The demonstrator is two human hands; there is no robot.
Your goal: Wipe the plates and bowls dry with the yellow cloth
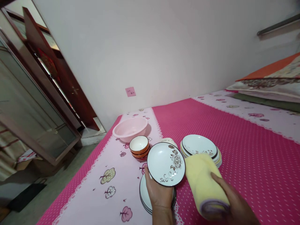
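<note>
My left hand grips a white plate by its lower edge, its dark rim and brown flower print facing me. Below that hand lies a stack of dark-rimmed plates, partly covered by it. My right hand is closed around a folded yellow cloth with a purple edge, just right of the plate and apart from it. Behind the cloth stands another stack of plates, a flowered white one on top. Several nested orange bowls with white insides sit left of the held plate.
A pink basin rests on the bed behind the bowls. A pale dish shows partly behind the held plate. The pink patterned bedspread runs back to a white wall. Folded bedding lies at the right; a door stands left.
</note>
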